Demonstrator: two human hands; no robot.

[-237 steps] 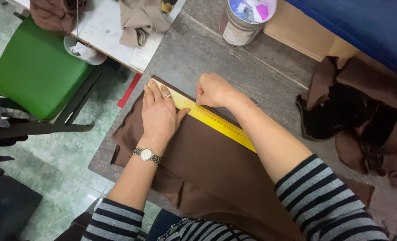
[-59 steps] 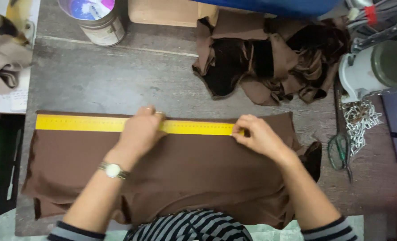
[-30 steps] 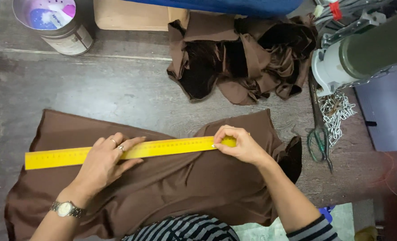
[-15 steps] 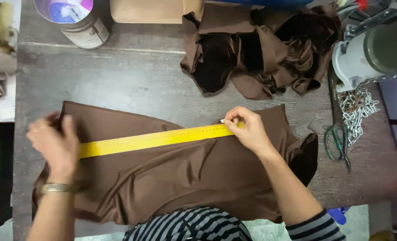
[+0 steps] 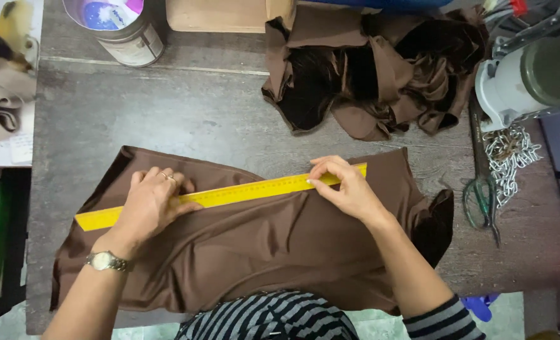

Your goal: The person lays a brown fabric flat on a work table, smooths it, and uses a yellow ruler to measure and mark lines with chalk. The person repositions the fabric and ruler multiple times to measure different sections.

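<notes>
A brown piece of fabric (image 5: 248,252) lies spread on the grey wooden table (image 5: 185,113) in front of me. Across it, slightly tilted, lies a long yellow ruler (image 5: 242,192). My left hand (image 5: 151,204), with a wristwatch and a ring, presses flat on the ruler's left part. My right hand (image 5: 346,186) pinches the ruler near its right end, fingertips on its edge.
A heap of brown fabric pieces (image 5: 374,63) lies at the back right. A tin can (image 5: 119,25) and a cardboard box (image 5: 229,14) stand at the back. Scissors (image 5: 484,201) and a metal chain (image 5: 509,157) lie at the right, beside a sewing machine (image 5: 531,69).
My left hand has moved from the fabric's left edge back onto the ruler. The ruler has shifted slightly lower and stays tilted; my right hand keeps its end.
</notes>
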